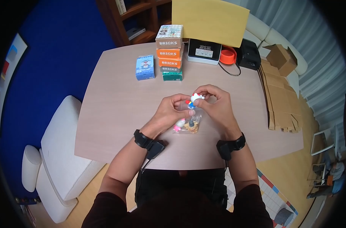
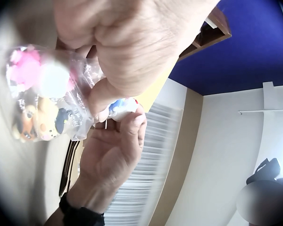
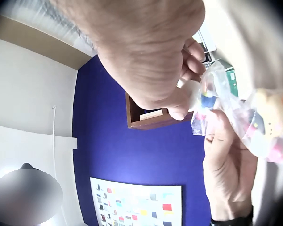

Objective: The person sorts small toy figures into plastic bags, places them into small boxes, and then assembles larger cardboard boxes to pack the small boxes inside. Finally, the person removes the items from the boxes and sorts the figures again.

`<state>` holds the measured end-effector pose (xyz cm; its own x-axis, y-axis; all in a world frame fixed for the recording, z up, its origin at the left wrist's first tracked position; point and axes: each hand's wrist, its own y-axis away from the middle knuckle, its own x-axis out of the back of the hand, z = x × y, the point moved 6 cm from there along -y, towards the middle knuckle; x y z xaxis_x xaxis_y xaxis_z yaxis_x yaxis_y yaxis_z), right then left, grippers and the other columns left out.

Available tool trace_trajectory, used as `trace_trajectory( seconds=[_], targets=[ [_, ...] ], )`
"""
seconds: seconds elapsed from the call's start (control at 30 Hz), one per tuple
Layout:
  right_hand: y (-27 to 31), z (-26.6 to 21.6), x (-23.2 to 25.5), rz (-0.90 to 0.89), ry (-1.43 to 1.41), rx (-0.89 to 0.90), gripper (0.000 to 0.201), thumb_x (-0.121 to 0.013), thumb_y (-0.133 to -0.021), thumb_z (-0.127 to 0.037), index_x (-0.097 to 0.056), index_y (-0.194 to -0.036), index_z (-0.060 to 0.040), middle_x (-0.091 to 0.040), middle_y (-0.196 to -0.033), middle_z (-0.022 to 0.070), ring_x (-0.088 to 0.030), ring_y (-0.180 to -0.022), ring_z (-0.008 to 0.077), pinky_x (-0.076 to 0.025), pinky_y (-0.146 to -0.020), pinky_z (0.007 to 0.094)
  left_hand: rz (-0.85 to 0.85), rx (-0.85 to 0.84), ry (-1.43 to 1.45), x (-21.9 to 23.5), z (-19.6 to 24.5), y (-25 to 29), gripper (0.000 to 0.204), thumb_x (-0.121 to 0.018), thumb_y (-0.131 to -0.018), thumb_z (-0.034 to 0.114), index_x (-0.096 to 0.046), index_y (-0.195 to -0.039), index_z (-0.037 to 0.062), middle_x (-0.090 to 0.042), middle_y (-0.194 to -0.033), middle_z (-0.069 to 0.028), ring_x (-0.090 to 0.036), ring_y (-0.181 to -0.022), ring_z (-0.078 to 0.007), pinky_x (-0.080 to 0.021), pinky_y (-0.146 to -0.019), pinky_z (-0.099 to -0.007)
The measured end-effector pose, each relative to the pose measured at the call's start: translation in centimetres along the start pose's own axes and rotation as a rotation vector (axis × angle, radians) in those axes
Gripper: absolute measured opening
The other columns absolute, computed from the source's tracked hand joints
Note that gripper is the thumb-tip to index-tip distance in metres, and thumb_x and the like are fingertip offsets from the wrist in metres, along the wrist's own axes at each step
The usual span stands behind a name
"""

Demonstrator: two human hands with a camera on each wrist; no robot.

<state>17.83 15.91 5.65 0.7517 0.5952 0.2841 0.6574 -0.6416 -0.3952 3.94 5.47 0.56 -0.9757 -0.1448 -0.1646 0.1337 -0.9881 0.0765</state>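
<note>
A small white figure with red and blue parts [image 1: 197, 97] is pinched between the thumb and fingers of the right hand [image 1: 217, 107]. The left hand [image 1: 166, 114] grips the upper part of a clear plastic bag [image 1: 188, 128], its thumb pressed on the film. Inside the bag, in the left wrist view, lie a pink and white piece [image 2: 27, 69] and a tan figure [image 2: 47, 123]. The figure's blue part [image 3: 208, 101] is at the bag's upper end, behind clear film in the right wrist view; how far it is inside I cannot tell.
A stack of several brick boxes [image 1: 169, 53] stands at the back of the table [image 1: 116, 114], with a blue box [image 1: 145, 67] to its left. Behind are a black and white box [image 1: 203, 52], a red round object [image 1: 227, 55] and a black device [image 1: 249, 54]. Flattened cardboard [image 1: 281, 98] lies along the right edge.
</note>
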Motion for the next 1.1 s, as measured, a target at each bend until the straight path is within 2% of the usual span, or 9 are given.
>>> trace_trajectory(
  seconds=[0.17, 0.33, 0.53, 0.67, 0.77, 0.87, 0.93, 1.03, 1.1],
  targets=[
    [0.0, 0.0, 0.3, 0.006, 0.059, -0.021, 0.023, -0.085, -0.081, -0.002, -0.079, -0.102, -0.0016, -0.073, -0.091, 0.0045, -0.066, -0.085, 0.0135, -0.053, -0.079, 0.0289, -0.03, 0.011, 0.108, -0.3, -0.2, 0.1, 0.035, -0.074, -0.103, 0.01, -0.067, -0.134, -0.0039, -0.074, -0.114, -0.0066, -0.07, -0.098, -0.0095, -0.058, -0.088, -0.0263],
    [-0.1, 0.2, -0.1, 0.006, 0.036, -0.014, 0.019, -0.084, -0.083, -0.003, -0.079, -0.101, 0.0001, -0.075, -0.092, 0.0065, -0.067, -0.085, 0.0138, -0.054, -0.08, 0.0284, -0.084, 0.057, 0.003, -0.3, -0.9, 0.2, 0.04, -0.055, -0.115, 0.028, -0.067, -0.134, -0.0045, -0.074, -0.114, -0.0068, -0.07, -0.104, -0.0101, -0.058, -0.093, -0.028],
    [0.3, 0.9, -0.6, -0.029, -0.062, -0.141, 0.016, -0.084, -0.084, -0.003, -0.081, -0.099, 0.0003, -0.075, -0.087, 0.0075, -0.067, -0.085, 0.0147, -0.054, -0.08, 0.0292, -0.08, 0.074, 0.079, 0.0, -2.2, -0.3, 0.046, -0.048, -0.118, 0.033, -0.067, -0.134, -0.0061, -0.073, -0.111, -0.0055, -0.067, -0.1, -0.0081, -0.056, -0.09, -0.0266],
    [0.1, -0.3, -0.4, -0.081, 0.081, -0.07, 0.015, -0.085, -0.083, -0.006, -0.083, -0.098, -0.0029, -0.075, -0.086, 0.0079, -0.067, -0.087, 0.0177, -0.055, -0.082, 0.0317, -0.077, 0.04, 0.16, -0.5, -1.7, -0.3, 0.046, -0.047, -0.118, 0.032, -0.067, -0.135, -0.0063, -0.073, -0.114, -0.0067, -0.066, -0.101, -0.0084, -0.056, -0.092, -0.0276],
    [0.0, 0.2, -0.2, -0.117, 0.204, -0.064, 0.015, -0.087, -0.083, -0.009, -0.086, -0.099, -0.007, -0.075, -0.086, 0.0081, -0.066, -0.09, 0.0211, -0.055, -0.084, 0.0338, -0.115, 0.04, 0.122, -0.7, -1.7, -0.3, 0.047, -0.046, -0.118, 0.032, -0.064, -0.141, -0.0058, -0.071, -0.124, -0.0097, -0.066, -0.109, -0.011, -0.056, -0.099, -0.029],
    [0.3, 0.8, -0.9, -0.19, 0.073, 0.109, 0.016, -0.087, -0.084, -0.009, -0.086, -0.099, -0.0077, -0.075, -0.089, 0.0077, -0.066, -0.092, 0.022, -0.055, -0.085, 0.0353, -0.084, -0.081, 0.151, -0.9, -0.2, -0.2, 0.05, -0.042, -0.119, 0.031, -0.054, -0.152, -0.0047, -0.067, -0.134, -0.0117, -0.065, -0.12, -0.014, -0.054, -0.107, -0.0309],
    [0.5, 1.0, -0.6, -0.159, 0.07, 0.087, 0.018, -0.086, -0.084, -0.008, -0.085, -0.102, -0.007, -0.074, -0.09, 0.007, -0.067, -0.092, 0.0209, -0.055, -0.083, 0.0342, -0.168, 0.008, 0.297, -1.0, -0.2, -0.2, 0.052, -0.036, -0.119, 0.026, -0.039, -0.163, -0.0025, -0.05, -0.159, -0.0135, -0.056, -0.14, -0.023, -0.047, -0.12, -0.0399],
    [0.4, 2.2, -0.3, -0.176, 0.096, -0.105, 0.021, -0.083, -0.086, -0.004, -0.085, -0.106, -0.0065, -0.073, -0.091, 0.0069, -0.068, -0.089, 0.0198, -0.055, -0.082, 0.0317, -0.163, -0.01, 0.277, -0.8, 0.1, -0.2, 0.054, -0.035, -0.12, 0.028, -0.034, -0.165, -0.001, -0.049, -0.161, -0.0118, -0.056, -0.14, -0.0219, -0.046, -0.121, -0.0404],
    [0.4, 2.4, -0.1, -0.165, 0.089, -0.113, 0.022, -0.081, -0.087, 0.0, -0.083, -0.108, -0.0039, -0.073, -0.091, 0.0062, -0.068, -0.086, 0.0172, -0.055, -0.08, 0.0296, -0.149, -0.014, 0.247, -0.8, 0.4, -0.1, 0.054, -0.035, -0.12, 0.028, -0.034, -0.165, -0.001, -0.047, -0.163, -0.0114, -0.056, -0.14, -0.0212, -0.046, -0.122, -0.04]
  ],
)
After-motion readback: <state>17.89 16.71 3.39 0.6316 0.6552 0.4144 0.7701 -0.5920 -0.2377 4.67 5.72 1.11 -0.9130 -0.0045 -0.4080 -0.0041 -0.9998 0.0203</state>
